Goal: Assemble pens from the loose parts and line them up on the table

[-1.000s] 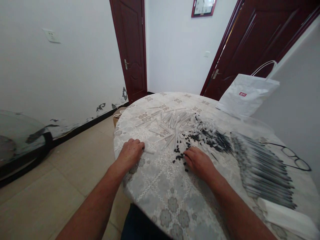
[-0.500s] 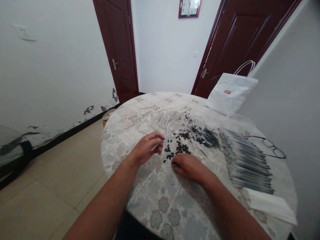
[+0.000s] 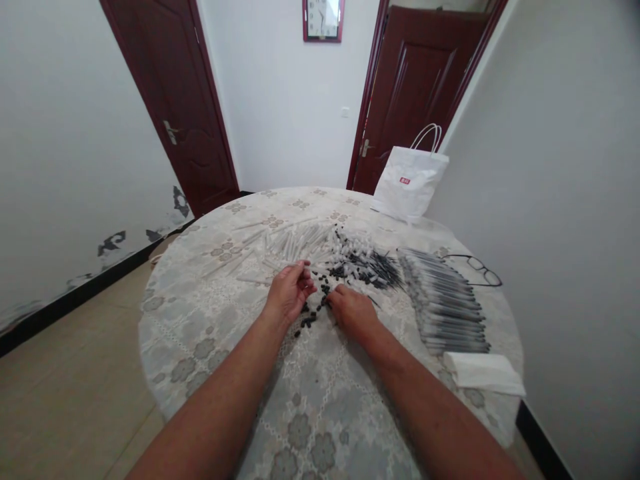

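My left hand (image 3: 291, 292) is closed, its fingers curled just left of the small black pen plugs (image 3: 309, 320). A pale pen barrel showed in that hand a moment ago; the fingers now mostly hide it. My right hand (image 3: 354, 312) rests low over the right side of the plugs, thumb and fingertips pinched together, and what is between them is hidden. Beyond the hands lie loose clear pen barrels (image 3: 295, 241). A mixed heap of whitish small parts (image 3: 350, 245) and thin black refills (image 3: 383, 267) lies behind my right hand.
Rows of assembled-looking pens (image 3: 447, 303) lie at the right, with eyeglasses (image 3: 477, 263) beside them and a folded white paper (image 3: 484, 373) in front. A white paper bag (image 3: 413, 180) stands at the back right of the round, cloth-covered table (image 3: 215, 400).
The view has swung right, so the table sits further left. My right hand has moved forward to the plugs, closer to my left hand. Some plugs now lie nearer the table's front.
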Demonstrator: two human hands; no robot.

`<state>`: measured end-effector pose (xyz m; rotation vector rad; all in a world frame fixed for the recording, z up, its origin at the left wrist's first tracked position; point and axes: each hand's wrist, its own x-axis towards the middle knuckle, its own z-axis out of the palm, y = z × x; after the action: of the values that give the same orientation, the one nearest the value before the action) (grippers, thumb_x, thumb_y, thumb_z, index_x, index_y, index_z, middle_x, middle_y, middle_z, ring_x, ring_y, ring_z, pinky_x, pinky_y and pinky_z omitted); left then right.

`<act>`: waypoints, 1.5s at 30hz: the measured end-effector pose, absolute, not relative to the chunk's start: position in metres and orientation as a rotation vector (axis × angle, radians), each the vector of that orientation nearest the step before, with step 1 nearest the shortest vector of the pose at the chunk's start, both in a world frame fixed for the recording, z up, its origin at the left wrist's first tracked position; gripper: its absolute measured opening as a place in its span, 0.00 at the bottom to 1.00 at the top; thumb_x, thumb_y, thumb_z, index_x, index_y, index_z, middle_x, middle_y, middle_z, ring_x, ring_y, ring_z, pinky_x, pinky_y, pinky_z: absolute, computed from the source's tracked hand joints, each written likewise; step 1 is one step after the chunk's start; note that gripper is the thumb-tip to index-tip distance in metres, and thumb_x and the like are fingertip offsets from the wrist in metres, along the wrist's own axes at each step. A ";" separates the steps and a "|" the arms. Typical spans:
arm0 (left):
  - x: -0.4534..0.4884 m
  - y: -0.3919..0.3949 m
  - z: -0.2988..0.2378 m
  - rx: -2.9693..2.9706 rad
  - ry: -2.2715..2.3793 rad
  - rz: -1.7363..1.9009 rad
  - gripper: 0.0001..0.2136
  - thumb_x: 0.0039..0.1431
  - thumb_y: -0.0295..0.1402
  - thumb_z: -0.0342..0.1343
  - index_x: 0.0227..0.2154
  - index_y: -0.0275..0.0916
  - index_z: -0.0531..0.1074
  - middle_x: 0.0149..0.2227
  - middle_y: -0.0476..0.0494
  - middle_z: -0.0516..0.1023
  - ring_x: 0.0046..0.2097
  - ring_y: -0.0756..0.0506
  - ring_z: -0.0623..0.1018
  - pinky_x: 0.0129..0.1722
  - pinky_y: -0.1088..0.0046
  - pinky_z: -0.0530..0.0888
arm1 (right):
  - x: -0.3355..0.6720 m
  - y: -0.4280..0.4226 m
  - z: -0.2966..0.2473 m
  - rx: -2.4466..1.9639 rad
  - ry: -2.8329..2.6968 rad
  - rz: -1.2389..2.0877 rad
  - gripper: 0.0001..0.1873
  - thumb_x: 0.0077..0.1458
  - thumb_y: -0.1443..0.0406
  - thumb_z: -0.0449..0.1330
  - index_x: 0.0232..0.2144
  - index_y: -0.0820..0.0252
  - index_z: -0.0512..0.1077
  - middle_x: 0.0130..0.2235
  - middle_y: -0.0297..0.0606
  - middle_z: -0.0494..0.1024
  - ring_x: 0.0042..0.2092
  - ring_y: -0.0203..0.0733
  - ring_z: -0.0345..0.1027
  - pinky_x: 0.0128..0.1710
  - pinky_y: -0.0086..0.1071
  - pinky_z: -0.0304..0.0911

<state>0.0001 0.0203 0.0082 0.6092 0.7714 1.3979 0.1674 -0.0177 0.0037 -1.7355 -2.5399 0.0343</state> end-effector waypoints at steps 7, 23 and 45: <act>0.001 0.017 -0.008 0.716 0.826 1.411 0.17 0.54 0.46 0.63 0.38 0.38 0.71 0.27 0.52 0.71 0.26 0.52 0.73 0.25 0.75 0.75 | 0.220 0.005 0.002 -1.979 -2.105 -0.104 0.16 0.67 0.64 0.48 0.49 0.56 0.73 0.47 0.42 0.75 0.47 0.41 0.70 0.45 0.28 0.61; -0.005 0.014 -0.014 0.750 0.873 1.430 0.16 0.59 0.47 0.57 0.36 0.38 0.65 0.35 0.43 0.79 0.26 0.50 0.77 0.26 0.72 0.77 | 0.260 0.022 -0.007 -2.139 -1.951 -0.068 0.16 0.65 0.65 0.49 0.47 0.58 0.75 0.46 0.45 0.77 0.49 0.43 0.71 0.49 0.30 0.60; 0.002 0.005 -0.008 0.875 0.898 1.300 0.12 0.53 0.34 0.62 0.38 0.35 0.70 0.38 0.40 0.79 0.31 0.48 0.78 0.32 0.68 0.80 | 0.264 0.025 -0.016 -2.299 -2.017 -0.001 0.14 0.58 0.60 0.56 0.41 0.60 0.76 0.44 0.48 0.80 0.46 0.48 0.74 0.41 0.32 0.61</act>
<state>0.0020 0.0050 -0.0076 0.8754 0.8983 1.2997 0.2639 0.0253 -0.0164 -2.2991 -2.0170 -0.0006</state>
